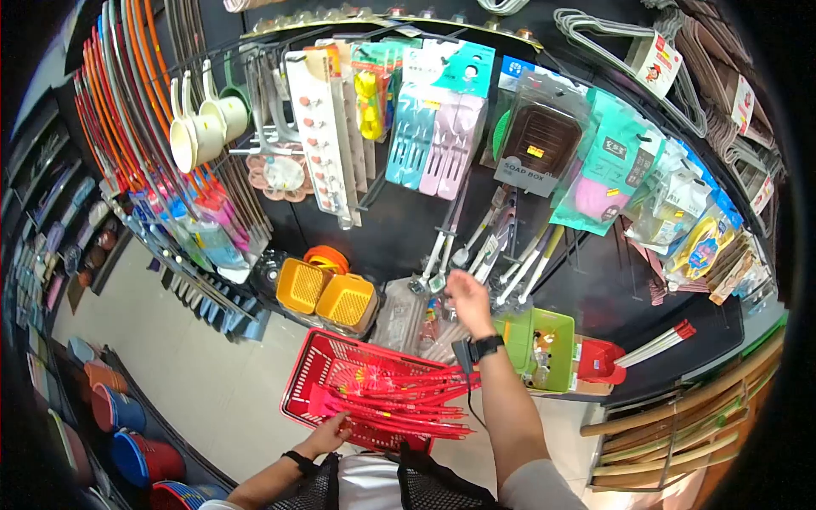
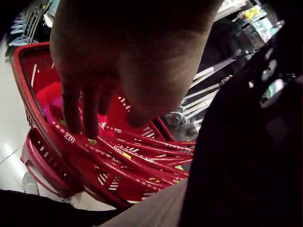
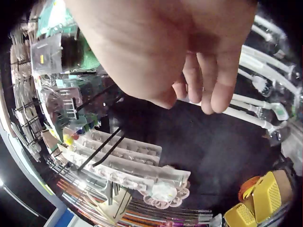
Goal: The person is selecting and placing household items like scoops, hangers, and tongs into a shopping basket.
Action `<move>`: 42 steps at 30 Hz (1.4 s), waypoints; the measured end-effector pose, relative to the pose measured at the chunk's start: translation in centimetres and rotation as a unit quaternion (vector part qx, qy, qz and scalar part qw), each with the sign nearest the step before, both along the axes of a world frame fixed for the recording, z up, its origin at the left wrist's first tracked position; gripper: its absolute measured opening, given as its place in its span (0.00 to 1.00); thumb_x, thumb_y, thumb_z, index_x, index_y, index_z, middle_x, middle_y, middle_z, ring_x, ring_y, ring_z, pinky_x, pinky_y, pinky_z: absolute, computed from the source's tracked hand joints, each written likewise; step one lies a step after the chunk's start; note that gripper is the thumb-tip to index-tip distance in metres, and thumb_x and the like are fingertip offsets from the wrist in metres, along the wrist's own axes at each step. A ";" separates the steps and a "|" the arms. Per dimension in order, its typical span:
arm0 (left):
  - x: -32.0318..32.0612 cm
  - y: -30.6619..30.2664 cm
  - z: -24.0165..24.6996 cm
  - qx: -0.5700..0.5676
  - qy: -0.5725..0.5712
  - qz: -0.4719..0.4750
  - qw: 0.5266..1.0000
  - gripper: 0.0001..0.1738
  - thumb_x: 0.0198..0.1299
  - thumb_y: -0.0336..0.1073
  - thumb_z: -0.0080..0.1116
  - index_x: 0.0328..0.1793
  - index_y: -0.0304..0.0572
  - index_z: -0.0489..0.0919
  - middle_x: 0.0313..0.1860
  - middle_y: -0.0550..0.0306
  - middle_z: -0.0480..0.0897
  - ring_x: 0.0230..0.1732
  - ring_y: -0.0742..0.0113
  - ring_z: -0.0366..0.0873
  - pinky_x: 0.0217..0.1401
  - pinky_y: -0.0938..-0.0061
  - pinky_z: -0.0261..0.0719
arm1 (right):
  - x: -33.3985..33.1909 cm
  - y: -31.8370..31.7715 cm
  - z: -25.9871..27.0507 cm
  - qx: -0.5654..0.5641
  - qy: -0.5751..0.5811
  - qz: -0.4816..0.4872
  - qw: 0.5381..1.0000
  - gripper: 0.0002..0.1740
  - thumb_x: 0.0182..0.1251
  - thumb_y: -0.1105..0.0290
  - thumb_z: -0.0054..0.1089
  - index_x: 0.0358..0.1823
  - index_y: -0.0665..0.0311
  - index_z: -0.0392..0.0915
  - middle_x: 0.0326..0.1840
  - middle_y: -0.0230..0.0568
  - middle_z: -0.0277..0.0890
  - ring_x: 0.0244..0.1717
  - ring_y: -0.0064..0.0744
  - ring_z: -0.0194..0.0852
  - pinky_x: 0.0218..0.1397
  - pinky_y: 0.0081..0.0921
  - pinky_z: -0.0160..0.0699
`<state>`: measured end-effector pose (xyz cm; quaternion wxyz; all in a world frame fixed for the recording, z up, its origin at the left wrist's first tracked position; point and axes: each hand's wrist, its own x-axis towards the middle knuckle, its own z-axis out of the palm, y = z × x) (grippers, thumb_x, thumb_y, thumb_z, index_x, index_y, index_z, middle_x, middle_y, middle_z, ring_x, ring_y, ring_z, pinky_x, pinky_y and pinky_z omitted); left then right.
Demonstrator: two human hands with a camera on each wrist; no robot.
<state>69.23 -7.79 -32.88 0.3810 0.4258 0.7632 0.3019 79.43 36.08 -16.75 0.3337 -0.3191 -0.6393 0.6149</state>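
A red shopping basket [image 1: 297,382] hangs low in front of me, its rim also showing in the left wrist view [image 2: 23,90]. Across it lies a bundle of long red rods [image 1: 408,395] printed with white marks [image 2: 137,161]. My left hand [image 1: 327,433] rests at the basket's near edge, its nearly straight fingers [image 2: 80,113] touching the rods. Up at the black display wall, my right hand [image 1: 459,289] is among hanging white-handled utensils [image 1: 510,272]. Its loosely bent fingers [image 3: 208,90] lie in front of one white handle [image 3: 255,118], and I see nothing clasped.
Two yellow perforated boxes [image 1: 327,293] and a green bin [image 1: 544,336] sit on the shelf under the utensils. Packaged goods and hangers fill the wall above. Bamboo poles [image 1: 680,425] stand at right, stacked buckets [image 1: 127,425] at left, tiled floor [image 1: 195,374] between.
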 end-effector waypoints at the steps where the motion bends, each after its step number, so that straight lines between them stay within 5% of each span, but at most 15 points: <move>1: 0.3 0.2 1.2 -0.003 -0.025 0.016 1.000 0.34 0.68 0.39 0.62 0.77 0.40 0.65 0.54 0.42 0.85 0.57 0.49 0.84 0.59 0.60 0.82 | -1.4 1.7 0.4 0.022 -0.018 -0.022 0.999 0.17 0.76 0.64 0.61 0.58 0.69 0.80 0.44 0.36 0.86 0.41 0.22 0.83 0.40 0.21 0.81; 7: 0.8 -0.3 0.8 0.010 -0.008 0.040 0.999 0.33 0.70 0.37 0.60 0.78 0.37 0.64 0.62 0.35 0.81 0.62 0.45 0.82 0.64 0.60 0.80 | -9.0 8.5 2.8 0.166 -0.023 -0.122 0.978 0.31 0.66 0.60 0.67 0.66 0.68 0.73 0.48 0.52 0.86 0.45 0.40 0.86 0.51 0.33 0.81; 11: 1.4 0.3 4.3 -0.097 -0.074 0.076 0.990 0.38 0.72 0.44 0.62 0.80 0.35 0.61 0.68 0.38 0.77 0.61 0.55 0.82 0.61 0.63 0.81 | -14.4 14.1 -2.2 0.206 -0.004 -0.175 0.963 0.25 0.64 0.59 0.68 0.57 0.66 0.76 0.45 0.55 0.86 0.45 0.54 0.87 0.50 0.42 0.82; 18: 3.1 0.7 6.2 -0.066 -0.023 0.112 0.991 0.35 0.71 0.43 0.61 0.79 0.39 0.64 0.66 0.41 0.79 0.54 0.56 0.85 0.58 0.63 0.83 | -12.8 13.2 1.9 0.226 -0.038 -0.163 0.960 0.17 0.64 0.60 0.68 0.45 0.63 0.76 0.37 0.50 0.85 0.39 0.54 0.86 0.43 0.45 0.80; 20: 3.5 1.4 6.8 -0.060 0.001 0.109 0.992 0.32 0.72 0.39 0.60 0.78 0.38 0.65 0.63 0.41 0.81 0.52 0.56 0.87 0.56 0.63 0.84 | -10.9 10.8 4.4 0.297 -0.110 -0.164 0.934 0.11 0.65 0.71 0.63 0.47 0.62 0.75 0.32 0.52 0.83 0.36 0.52 0.85 0.39 0.41 0.79; 21: 3.4 1.7 7.3 -0.057 -0.014 0.110 0.992 0.32 0.71 0.39 0.60 0.78 0.39 0.65 0.63 0.40 0.81 0.53 0.56 0.86 0.57 0.63 0.84 | -11.0 10.7 4.4 0.312 -0.077 -0.174 0.931 0.10 0.64 0.73 0.58 0.46 0.61 0.75 0.32 0.55 0.82 0.39 0.59 0.84 0.40 0.44 0.79; 26: 2.7 1.6 3.3 0.047 -0.026 0.093 0.994 0.32 0.70 0.38 0.61 0.78 0.42 0.66 0.59 0.39 0.83 0.54 0.54 0.86 0.57 0.64 0.82 | -7.9 5.9 4.7 0.226 -0.073 -0.078 0.968 0.17 0.61 0.66 0.67 0.48 0.64 0.76 0.31 0.48 0.84 0.31 0.42 0.87 0.36 0.36 0.81; 29: 1.9 2.5 5.0 0.037 -0.042 0.095 0.994 0.33 0.70 0.40 0.61 0.79 0.43 0.66 0.51 0.41 0.85 0.47 0.55 0.85 0.52 0.63 0.83 | -6.9 3.7 4.6 0.250 -0.088 -0.067 0.962 0.20 0.63 0.66 0.67 0.54 0.65 0.75 0.29 0.43 0.84 0.30 0.33 0.87 0.36 0.32 0.83; 34: 0.4 3.5 4.8 0.113 -0.034 0.059 0.991 0.33 0.71 0.40 0.60 0.79 0.38 0.65 0.60 0.37 0.82 0.56 0.50 0.84 0.58 0.64 0.81 | -3.2 -1.7 5.7 0.242 -0.117 -0.064 0.961 0.20 0.66 0.69 0.67 0.57 0.66 0.75 0.32 0.40 0.83 0.28 0.24 0.80 0.35 0.25 0.81; 38: -1.0 5.1 10.5 0.061 -0.111 0.039 0.991 0.32 0.71 0.39 0.58 0.77 0.34 0.66 0.70 0.35 0.76 0.68 0.47 0.77 0.69 0.63 0.75 | -0.4 -5.9 6.8 0.273 -0.034 -0.074 0.958 0.19 0.65 0.70 0.70 0.53 0.67 0.74 0.30 0.40 0.81 0.25 0.26 0.79 0.33 0.27 0.80; 40: -1.2 5.9 10.7 0.180 -0.008 0.007 0.984 0.32 0.72 0.39 0.57 0.78 0.34 0.65 0.69 0.34 0.76 0.69 0.45 0.76 0.72 0.62 0.73 | 1.6 -7.4 7.2 0.253 -0.040 -0.079 0.963 0.17 0.66 0.71 0.70 0.50 0.70 0.74 0.33 0.40 0.82 0.33 0.26 0.81 0.41 0.26 0.82; 42: -1.7 6.5 12.4 0.172 -0.041 -0.001 0.984 0.33 0.72 0.39 0.57 0.79 0.36 0.63 0.69 0.35 0.75 0.69 0.50 0.76 0.71 0.63 0.74 | 2.5 -9.4 8.8 0.263 -0.005 -0.080 0.961 0.15 0.67 0.73 0.68 0.50 0.69 0.75 0.39 0.39 0.82 0.38 0.25 0.81 0.46 0.25 0.82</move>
